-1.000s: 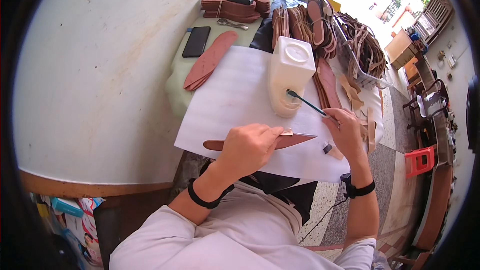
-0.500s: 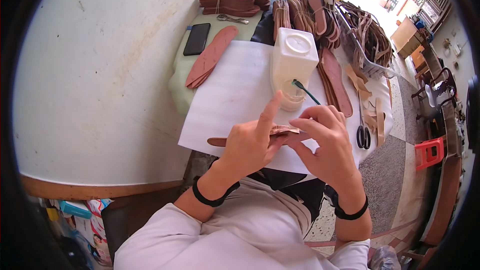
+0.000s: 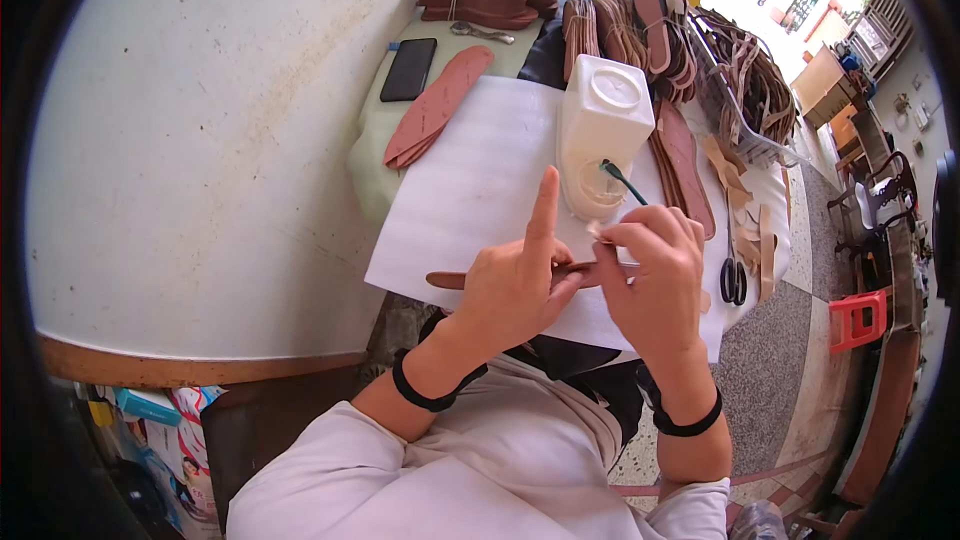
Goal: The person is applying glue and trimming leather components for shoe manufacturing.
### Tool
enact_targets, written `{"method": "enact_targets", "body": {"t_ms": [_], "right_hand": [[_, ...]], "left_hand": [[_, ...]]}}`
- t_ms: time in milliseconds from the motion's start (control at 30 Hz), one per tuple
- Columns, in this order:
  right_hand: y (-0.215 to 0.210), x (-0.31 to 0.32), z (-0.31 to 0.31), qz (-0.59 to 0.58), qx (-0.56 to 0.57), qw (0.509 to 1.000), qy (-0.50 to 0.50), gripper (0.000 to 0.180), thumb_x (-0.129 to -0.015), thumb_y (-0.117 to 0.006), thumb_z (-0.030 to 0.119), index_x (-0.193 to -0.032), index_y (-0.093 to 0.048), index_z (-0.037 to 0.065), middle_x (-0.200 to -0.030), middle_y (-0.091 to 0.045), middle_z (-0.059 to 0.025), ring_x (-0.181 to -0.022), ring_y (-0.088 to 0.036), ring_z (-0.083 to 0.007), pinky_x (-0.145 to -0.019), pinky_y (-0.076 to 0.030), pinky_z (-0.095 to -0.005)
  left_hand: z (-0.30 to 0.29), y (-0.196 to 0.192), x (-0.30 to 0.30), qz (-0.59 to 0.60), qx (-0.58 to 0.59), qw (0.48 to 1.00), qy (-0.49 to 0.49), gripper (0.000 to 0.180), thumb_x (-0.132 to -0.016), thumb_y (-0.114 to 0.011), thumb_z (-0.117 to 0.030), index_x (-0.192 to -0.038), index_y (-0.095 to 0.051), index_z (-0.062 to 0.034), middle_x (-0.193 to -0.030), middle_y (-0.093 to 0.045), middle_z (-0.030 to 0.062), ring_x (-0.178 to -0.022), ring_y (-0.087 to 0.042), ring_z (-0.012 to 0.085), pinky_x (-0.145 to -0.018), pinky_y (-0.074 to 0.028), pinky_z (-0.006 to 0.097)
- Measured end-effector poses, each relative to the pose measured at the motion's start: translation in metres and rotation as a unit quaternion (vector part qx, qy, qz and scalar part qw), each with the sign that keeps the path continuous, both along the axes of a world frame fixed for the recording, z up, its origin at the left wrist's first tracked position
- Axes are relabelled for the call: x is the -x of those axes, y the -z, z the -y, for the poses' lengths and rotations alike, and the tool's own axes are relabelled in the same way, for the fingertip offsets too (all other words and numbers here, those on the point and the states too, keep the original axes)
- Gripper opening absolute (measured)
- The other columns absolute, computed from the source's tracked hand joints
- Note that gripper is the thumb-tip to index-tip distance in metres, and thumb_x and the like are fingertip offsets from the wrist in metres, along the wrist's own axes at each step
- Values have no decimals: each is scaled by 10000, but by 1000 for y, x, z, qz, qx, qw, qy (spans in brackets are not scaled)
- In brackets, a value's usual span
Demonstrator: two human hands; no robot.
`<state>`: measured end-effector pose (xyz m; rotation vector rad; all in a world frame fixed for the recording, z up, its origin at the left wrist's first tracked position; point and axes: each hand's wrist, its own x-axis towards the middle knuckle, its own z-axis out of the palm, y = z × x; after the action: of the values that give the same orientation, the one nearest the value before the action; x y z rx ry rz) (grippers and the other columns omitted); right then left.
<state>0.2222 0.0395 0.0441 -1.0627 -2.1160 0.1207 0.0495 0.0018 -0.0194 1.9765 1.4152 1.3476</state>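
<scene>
My left hand [image 3: 520, 285] grips a long brown leather strip [image 3: 450, 280] lying on a white sheet [image 3: 470, 190], its index finger pointing up. My right hand [image 3: 655, 275] meets it at the strip's right end and pinches a thin brush whose green handle [image 3: 625, 180] sticks up toward a white plastic glue jug [image 3: 600, 130]. The strip's right part is hidden under both hands.
Brown sole-shaped pieces [image 3: 435, 105] and a black phone [image 3: 408, 68] lie on a pale green pad at the back left. Stacks of soles and straps [image 3: 650, 25] crowd the back right. Black scissors [image 3: 733, 275] lie at the right. A red stool [image 3: 857, 320] stands on the floor.
My right hand came from the jug's side to the strip and now meets my left hand. My left index finger has lifted upright.
</scene>
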Motion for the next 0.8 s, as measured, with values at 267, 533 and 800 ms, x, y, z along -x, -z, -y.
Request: {"method": "enact_targets", "body": {"t_ms": [267, 533, 800], "right_hand": [[5, -37, 5, -230, 235, 941, 78, 78, -928, -767, 32, -955, -757, -41, -773, -709, -5, -654, -524, -29, -576, -408, -210], [10, -61, 5, -235, 284, 924, 103, 147, -961, -770, 80, -918, -735, -56, -731, -654, 24, -631, -499, -18, -556, -382, -203], [18, -73, 6, -235, 301, 918, 109, 194, -972, -767, 114, -870, -720, -44, -675, -585, 50, -610, -465, -15, -533, -354, -215]], "left_hand": [[-4, 1, -2, -112, -77, 991, 15, 313, -858, -811, -86, -1164, -762, -47, -827, -736, 100, -706, -705, 291, -606, -555, 401], [-3, -8, -6, -99, -56, 993, 15, 180, -897, -810, -151, -1054, -803, -64, -833, -738, 96, -719, -700, 286, -614, -556, 394], [-4, -18, -12, -117, -48, 992, 9, 177, -898, -802, -139, -1052, -804, -53, -874, -745, 107, -755, -706, 294, -641, -565, 401]]}}
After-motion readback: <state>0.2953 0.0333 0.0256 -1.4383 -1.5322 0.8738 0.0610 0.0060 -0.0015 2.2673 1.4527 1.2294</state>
